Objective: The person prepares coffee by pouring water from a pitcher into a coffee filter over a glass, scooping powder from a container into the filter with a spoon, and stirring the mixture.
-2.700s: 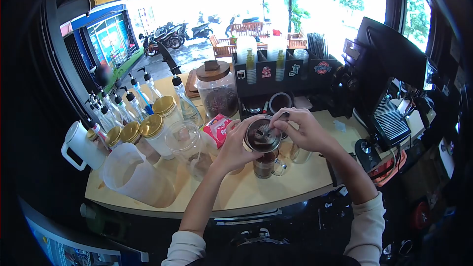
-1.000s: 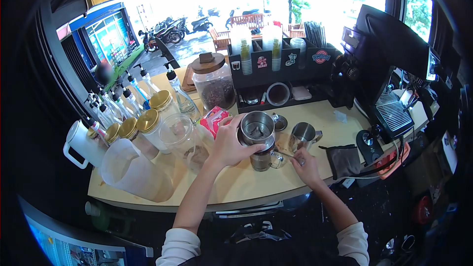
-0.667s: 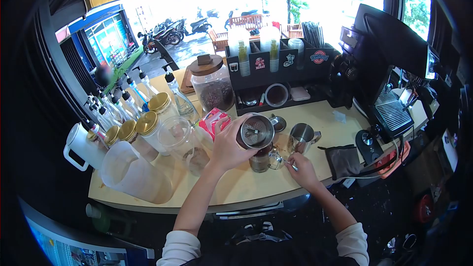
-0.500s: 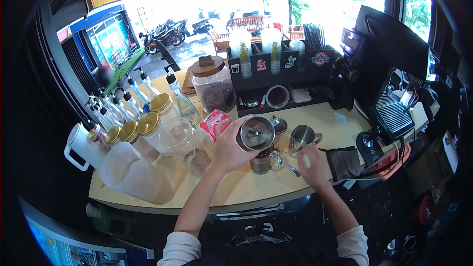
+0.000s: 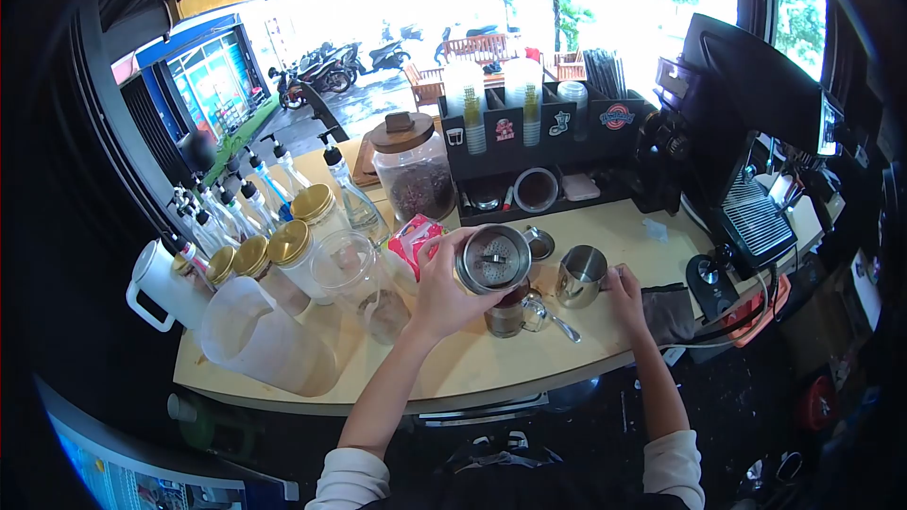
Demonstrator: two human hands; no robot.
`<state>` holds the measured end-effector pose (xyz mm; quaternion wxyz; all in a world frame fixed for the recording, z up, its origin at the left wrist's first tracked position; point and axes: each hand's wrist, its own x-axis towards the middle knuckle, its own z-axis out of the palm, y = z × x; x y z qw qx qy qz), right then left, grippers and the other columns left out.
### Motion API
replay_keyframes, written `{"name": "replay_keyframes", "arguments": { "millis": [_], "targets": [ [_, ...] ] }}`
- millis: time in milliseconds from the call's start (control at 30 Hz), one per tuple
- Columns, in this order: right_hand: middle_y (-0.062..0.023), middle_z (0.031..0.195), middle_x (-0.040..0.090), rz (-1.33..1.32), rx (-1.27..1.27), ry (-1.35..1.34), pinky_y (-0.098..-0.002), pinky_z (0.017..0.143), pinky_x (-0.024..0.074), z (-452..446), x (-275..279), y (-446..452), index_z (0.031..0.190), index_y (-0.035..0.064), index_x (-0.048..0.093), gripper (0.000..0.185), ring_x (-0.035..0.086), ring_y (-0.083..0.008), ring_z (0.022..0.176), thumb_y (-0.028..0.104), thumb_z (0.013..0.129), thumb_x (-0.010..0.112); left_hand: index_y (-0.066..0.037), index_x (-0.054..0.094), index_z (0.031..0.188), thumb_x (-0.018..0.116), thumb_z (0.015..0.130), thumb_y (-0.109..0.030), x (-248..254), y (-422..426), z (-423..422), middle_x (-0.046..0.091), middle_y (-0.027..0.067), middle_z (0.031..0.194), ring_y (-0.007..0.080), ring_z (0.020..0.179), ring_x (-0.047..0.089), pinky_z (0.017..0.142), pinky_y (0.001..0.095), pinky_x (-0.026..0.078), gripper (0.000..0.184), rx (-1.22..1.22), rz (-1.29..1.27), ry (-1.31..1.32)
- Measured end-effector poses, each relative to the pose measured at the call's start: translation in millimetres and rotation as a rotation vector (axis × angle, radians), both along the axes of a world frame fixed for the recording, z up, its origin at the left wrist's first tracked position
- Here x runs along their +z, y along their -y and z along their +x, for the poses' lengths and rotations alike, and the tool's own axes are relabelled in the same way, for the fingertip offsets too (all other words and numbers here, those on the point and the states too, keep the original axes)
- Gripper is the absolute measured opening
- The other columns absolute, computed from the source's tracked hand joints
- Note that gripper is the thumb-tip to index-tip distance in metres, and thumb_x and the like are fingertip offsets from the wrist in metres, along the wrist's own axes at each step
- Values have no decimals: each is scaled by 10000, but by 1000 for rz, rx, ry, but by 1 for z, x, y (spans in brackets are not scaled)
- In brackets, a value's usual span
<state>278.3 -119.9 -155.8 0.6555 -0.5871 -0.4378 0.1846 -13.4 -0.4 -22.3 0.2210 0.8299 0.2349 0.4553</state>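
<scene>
My left hand is wrapped round a metal drip coffee filter, whose perforated disc with a small bar faces up. It is held over a glass mug with dark liquid, and hides part of the mug's top. A spoon lies to the right of the mug. My right hand has its fingers closed at the handle of a steel milk jug, which stands upright on the counter. The handle is mostly covered by the fingers. Behind the filter sits a small round metal piece.
At left stand a clear plastic pitcher, a white jug, gold-lidded jars and pump bottles. A large jar and a black cup organizer line the back. A coffee machine and dark cloth are at right.
My right hand has moved right and closed at the milk jug's handle. My left hand still holds the filter over the glass mug. The view has shifted slightly.
</scene>
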Motion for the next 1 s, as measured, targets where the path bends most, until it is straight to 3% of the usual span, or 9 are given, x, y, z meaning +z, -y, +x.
{"name": "replay_keyframes", "arguments": {
  "millis": [167,300,433,633,867,1000],
  "targets": [
    [25,738,508,156,102,-193,-215,651,378,1,4,-2,843,70,491,157,459,-53,692,155,971,523,-93,499,1211,869,559,-281,17,3,-1,630,58,1068,232,1080,553,1052,424,279,773,45,178,-76],
    [31,744,505,151,145,-205,-217,668,385,-1,47,4,833,78,484,153,465,-46,704,144,957,544,-117,528,1189,854,551,-306,24,0,-1,630,54,1053,236,1034,571,1051,462,253,741,32,246,-104],
    [41,747,488,178,85,-76,-210,657,405,-12,100,7,817,86,457,171,481,-34,694,126,935,573,-130,547,1193,836,559,-339,32,0,0,634,48,1057,233,1035,577,1048,471,255,726,34,303,-177],
    [37,754,480,223,249,25,-199,604,431,-28,169,4,797,88,417,219,496,-19,703,69,908,606,-159,544,1239,834,534,-369,38,-3,-1,640,36,1090,224,1070,579,1069,492,232,791,18,368,-268],
    [63,720,331,88,233,196,-174,561,347,-46,203,-4,777,63,437,216,288,-21,658,47,870,630,-161,563,1227,827,529,-405,46,-4,-1,654,64,1078,236,1046,598,1065,498,247,786,10,386,-320],
    [56,708,324,59,188,384,-183,549,332,-51,211,-8,777,48,429,225,287,-25,655,53,858,639,-150,578,1213,826,531,-432,47,-5,-2,670,80,1037,241,1010,621,1066,497,256,778,-15,358,-317]
  ]
}}
